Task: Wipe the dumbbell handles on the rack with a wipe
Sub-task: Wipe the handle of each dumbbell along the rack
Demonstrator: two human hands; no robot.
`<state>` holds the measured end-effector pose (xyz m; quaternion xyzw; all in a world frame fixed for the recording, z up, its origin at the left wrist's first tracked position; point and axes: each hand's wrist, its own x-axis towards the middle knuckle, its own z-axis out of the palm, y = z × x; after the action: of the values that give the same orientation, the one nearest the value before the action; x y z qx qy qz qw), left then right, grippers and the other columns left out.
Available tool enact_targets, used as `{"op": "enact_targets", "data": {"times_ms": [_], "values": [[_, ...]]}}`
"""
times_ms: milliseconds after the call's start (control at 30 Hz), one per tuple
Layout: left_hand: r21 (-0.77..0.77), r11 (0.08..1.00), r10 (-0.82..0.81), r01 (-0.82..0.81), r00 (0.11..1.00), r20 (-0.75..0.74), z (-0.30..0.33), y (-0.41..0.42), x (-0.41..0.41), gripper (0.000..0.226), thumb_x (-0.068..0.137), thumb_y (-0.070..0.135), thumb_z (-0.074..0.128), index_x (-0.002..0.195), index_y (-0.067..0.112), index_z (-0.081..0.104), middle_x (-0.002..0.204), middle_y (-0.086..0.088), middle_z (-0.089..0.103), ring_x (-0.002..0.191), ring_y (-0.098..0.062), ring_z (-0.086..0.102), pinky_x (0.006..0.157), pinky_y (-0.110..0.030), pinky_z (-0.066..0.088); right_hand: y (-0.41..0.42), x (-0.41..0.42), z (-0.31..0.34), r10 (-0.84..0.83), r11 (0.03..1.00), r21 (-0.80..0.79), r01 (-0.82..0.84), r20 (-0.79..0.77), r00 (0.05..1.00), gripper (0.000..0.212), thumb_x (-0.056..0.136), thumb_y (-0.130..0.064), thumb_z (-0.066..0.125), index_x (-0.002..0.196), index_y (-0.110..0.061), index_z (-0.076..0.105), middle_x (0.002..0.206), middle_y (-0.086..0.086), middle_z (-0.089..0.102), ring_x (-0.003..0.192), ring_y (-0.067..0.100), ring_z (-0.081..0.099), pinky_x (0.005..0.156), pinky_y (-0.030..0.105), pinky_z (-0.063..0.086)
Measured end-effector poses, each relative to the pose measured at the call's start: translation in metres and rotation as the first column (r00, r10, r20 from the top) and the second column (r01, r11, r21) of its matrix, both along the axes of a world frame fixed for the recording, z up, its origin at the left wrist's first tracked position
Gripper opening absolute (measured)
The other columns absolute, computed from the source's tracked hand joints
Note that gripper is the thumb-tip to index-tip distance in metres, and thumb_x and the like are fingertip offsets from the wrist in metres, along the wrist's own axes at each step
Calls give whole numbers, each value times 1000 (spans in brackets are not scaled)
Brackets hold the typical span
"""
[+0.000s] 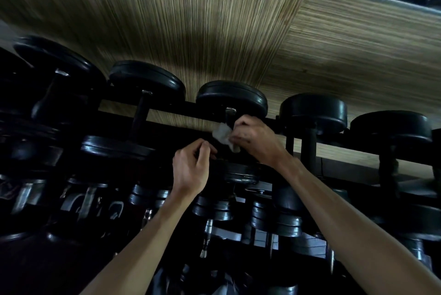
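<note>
Black dumbbells lie in a row on the top tier of a dark rack [167, 106]. My right hand [255, 137] grips a crumpled white wipe [223, 134] wrapped round the handle [230, 115] of the middle dumbbell [231, 97], just below its far head. My left hand [193, 163] rests with curled fingers on the near head [238, 173] of the same dumbbell; whether it grips that head I cannot tell. Most of the handle is hidden by the wipe and my right hand.
More dumbbells sit on either side: one to the left [146, 79], one to the right [312, 109]. Lower tiers hold several smaller dumbbells [276, 220] with chrome handles. A wood-grain wall panel [214, 20] stands behind the rack. A mirror at the top right reflects other weights.
</note>
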<state>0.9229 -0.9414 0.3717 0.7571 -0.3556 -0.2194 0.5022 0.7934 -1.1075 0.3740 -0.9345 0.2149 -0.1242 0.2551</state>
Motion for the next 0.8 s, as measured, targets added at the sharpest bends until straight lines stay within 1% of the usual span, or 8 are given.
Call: {"op": "enact_targets", "data": {"times_ms": [133, 233, 300, 467, 567, 667, 733, 800], "values": [[10, 1000, -7, 7, 1000, -1, 1, 1, 0, 34, 95, 25, 42, 75, 20, 69, 66, 9, 68, 48, -9, 56, 44, -20, 36, -4, 14, -6, -148, 989, 14, 148, 83, 985, 10, 92, -24, 69, 91, -15, 74, 105, -3, 61, 97, 16, 60, 78, 34, 51], [4, 1000, -9, 9, 1000, 3, 1, 0, 1, 34, 96, 24, 43, 74, 20, 69, 65, 7, 68, 48, -17, 58, 44, -38, 43, 5, 1, -7, 2, 999, 32, -3, 35, 999, 14, 92, -29, 68, 91, -15, 72, 101, -3, 64, 93, 17, 61, 80, 33, 50], [3, 1000, 1, -1, 1000, 0, 0, 0, 0, 35, 96, 24, 42, 74, 19, 69, 64, 6, 68, 49, -20, 59, 46, -41, 44, 5, -5, -6, 37, 993, 109, -39, 21, 999, 9, 89, -22, 74, 88, -13, 72, 94, -2, 65, 86, 12, 61, 75, 31, 50], [-5, 1000, 0, 0, 1000, -11, 1, -1, -1, 36, 94, 26, 41, 73, 18, 68, 62, 4, 67, 48, -23, 58, 44, -42, 43, -2, 18, -5, -221, 963, 193, 191, 147, 964, 5, 91, -15, 71, 88, -11, 71, 89, -4, 63, 81, 3, 58, 70, 15, 43], [-2, 1000, -7, 7, 1000, -12, 0, 0, 1, 36, 95, 26, 41, 73, 19, 68, 61, 4, 67, 46, -21, 55, 42, -38, 41, 3, 15, -9, -216, 950, 256, 178, 128, 968, 6, 90, -15, 72, 86, -11, 70, 85, -8, 60, 79, 1, 57, 70, 11, 39], [5, 1000, -4, 5, 999, -33, -1, 0, 0, 35, 95, 24, 41, 72, 20, 67, 59, 0, 65, 44, -20, 52, 39, -33, 36, 11, -2, -12, -59, 921, 389, 29, 66, 996, 6, 88, -15, 76, 86, -12, 71, 85, -8, 62, 75, 4, 59, 67, 21, 46], [0, 1000, 7, -8, 999, -33, -1, -1, -1, 34, 94, 22, 41, 72, 19, 67, 59, 2, 66, 41, -15, 49, 40, -24, 31, 9, -1, -11, -93, 899, 434, 55, 65, 994, 6, 87, -14, 76, 87, -10, 72, 86, -4, 65, 76, 7, 62, 67, 22, 49], [-6, 1000, 12, -13, 999, -30, -1, -2, 0, 34, 94, 22, 41, 73, 18, 68, 62, 5, 67, 43, -14, 51, 41, -24, 33, 3, 11, -9, -196, 917, 374, 141, 113, 974, 6, 89, -15, 75, 87, -10, 72, 87, -1, 67, 78, 6, 62, 69, 16, 46]]}}
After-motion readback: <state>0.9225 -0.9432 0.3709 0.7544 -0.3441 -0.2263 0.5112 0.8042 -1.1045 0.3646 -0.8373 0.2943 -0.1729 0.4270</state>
